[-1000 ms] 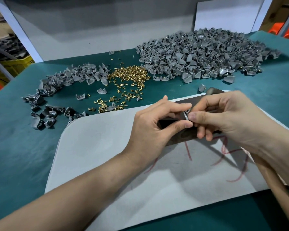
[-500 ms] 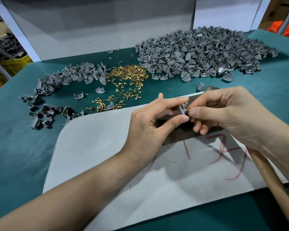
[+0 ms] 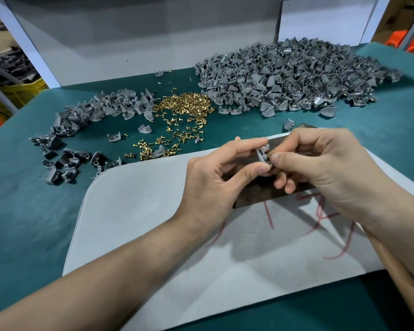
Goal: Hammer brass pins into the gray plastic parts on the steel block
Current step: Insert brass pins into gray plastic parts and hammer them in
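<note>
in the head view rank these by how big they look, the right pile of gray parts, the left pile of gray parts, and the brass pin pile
1. Right pile of gray parts, largest by far.
2. Left pile of gray parts.
3. Brass pin pile, smallest, though its scattered pins make the edge unsure.

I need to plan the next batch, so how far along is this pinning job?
Done, probably: the big pile of gray parts at the back right, where brass shows on some parts. In hand: the left hand pinches one gray part above the steel block while the right hand fits a pin; it is not hammered yet. Left: the smaller pile at the left and the loose brass pins.
</note>
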The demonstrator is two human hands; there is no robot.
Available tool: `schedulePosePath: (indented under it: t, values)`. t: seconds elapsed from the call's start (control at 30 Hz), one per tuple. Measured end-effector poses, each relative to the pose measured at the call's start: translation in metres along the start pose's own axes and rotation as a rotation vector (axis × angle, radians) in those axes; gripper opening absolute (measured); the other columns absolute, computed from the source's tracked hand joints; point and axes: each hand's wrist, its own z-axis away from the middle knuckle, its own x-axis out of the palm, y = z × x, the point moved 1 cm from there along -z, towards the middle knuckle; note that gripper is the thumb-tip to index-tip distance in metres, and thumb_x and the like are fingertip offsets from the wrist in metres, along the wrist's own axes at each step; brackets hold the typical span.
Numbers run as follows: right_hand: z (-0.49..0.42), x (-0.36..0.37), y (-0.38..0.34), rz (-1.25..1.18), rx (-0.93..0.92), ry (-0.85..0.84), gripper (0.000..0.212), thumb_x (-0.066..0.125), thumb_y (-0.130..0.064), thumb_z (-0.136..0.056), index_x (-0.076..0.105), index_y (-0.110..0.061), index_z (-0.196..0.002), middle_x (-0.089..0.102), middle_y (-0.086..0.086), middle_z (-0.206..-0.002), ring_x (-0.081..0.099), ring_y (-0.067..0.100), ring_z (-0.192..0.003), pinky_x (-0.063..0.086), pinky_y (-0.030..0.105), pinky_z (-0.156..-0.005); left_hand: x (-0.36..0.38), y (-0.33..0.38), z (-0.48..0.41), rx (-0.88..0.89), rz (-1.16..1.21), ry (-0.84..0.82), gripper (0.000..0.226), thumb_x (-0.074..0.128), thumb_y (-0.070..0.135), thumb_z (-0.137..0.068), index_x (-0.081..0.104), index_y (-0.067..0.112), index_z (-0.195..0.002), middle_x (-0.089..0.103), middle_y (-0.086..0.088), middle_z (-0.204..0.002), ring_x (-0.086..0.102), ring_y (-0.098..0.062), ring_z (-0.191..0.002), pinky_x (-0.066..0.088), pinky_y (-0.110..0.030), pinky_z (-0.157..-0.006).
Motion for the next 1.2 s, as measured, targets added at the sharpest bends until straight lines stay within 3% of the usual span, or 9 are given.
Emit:
schedulePosePath:
  t: [0.1,0.4,0.47,0.57,0.63,0.8,1.2]
  values:
    - [0.0001,0.0002,-0.0003,-0.007,0.015,0.004,0.013,0.064,0.008,-0.077,0.062,0.002,-0.066,0.064,0.025,-0.062,0.058,0.015,-0.045,0.047,0.018,-0.041,-0.0002,0.0001,0.0001,0.005,-0.006,-0.006,0.03,0.068,0.014,-0.081,0.066,0.028,-0.107,0.075,-0.002,-0.087,0.07,-0.028,-0.079,0.039,-0.057,-0.105]
    - [0.0014,0.0008,-0.0005,0.024,0.012,0.018,0.017,0.064,0.007,-0.078,0.062,-0.001,-0.064,0.061,0.01,-0.05,0.055,0.012,-0.04,0.044,0.016,-0.038,0.0007,-0.0007,-0.0014,0.029,0.0,-0.017,0.03,0.068,0.013,-0.081,0.064,0.026,-0.107,0.071,0.006,-0.076,0.067,-0.012,-0.073,0.038,-0.058,-0.104]
    - [0.0016,0.001,-0.0015,0.021,0.017,0.023,0.018,0.064,0.008,-0.078,0.061,-0.001,-0.063,0.059,0.009,-0.047,0.054,0.01,-0.038,0.042,0.015,-0.037,0.0006,-0.0022,-0.0016,0.049,-0.022,-0.021,0.03,0.067,0.013,-0.082,0.063,0.027,-0.108,0.07,0.009,-0.074,0.066,-0.009,-0.074,0.035,-0.05,-0.11]
    - [0.0017,0.0018,-0.0024,0.035,0.021,0.029,0.018,0.063,0.009,-0.079,0.06,0.0,-0.063,0.058,0.008,-0.045,0.053,0.009,-0.036,0.042,0.015,-0.037,-0.0004,-0.0054,-0.0026,0.075,-0.051,-0.024,0.031,0.067,0.011,-0.082,0.062,0.024,-0.11,0.07,0.008,-0.075,0.065,-0.007,-0.074,0.026,-0.023,-0.113]
    - [0.0017,0.0023,-0.0028,0.047,0.025,0.026,0.017,0.063,0.009,-0.079,0.06,0.002,-0.064,0.058,0.008,-0.044,0.053,0.009,-0.036,0.042,0.015,-0.036,-0.0003,-0.0071,-0.0028,0.075,-0.056,-0.021,0.03,0.067,0.011,-0.082,0.062,0.023,-0.109,0.071,0.005,-0.074,0.065,-0.009,-0.073,0.022,-0.018,-0.112]
    - [0.0029,0.0022,-0.0041,0.06,0.032,0.023,0.015,0.063,0.01,-0.079,0.059,0.005,-0.065,0.058,0.008,-0.044,0.052,0.007,-0.035,0.042,0.015,-0.036,0.0003,-0.0078,-0.0026,0.077,-0.078,-0.011,0.028,0.068,0.013,-0.081,0.062,0.022,-0.107,0.071,-0.002,-0.073,0.063,-0.015,-0.07,0.021,-0.019,-0.113]
    - [0.0026,0.0026,-0.004,0.053,0.035,0.025,0.02,0.064,0.011,-0.077,0.057,0.001,-0.061,0.059,0.008,-0.044,0.054,0.009,-0.035,0.042,0.014,-0.036,0.0006,-0.0077,-0.0025,0.092,-0.095,0.0,0.028,0.069,0.011,-0.079,0.063,0.019,-0.105,0.068,0.011,-0.071,0.061,-0.002,-0.067,0.02,-0.019,-0.114]
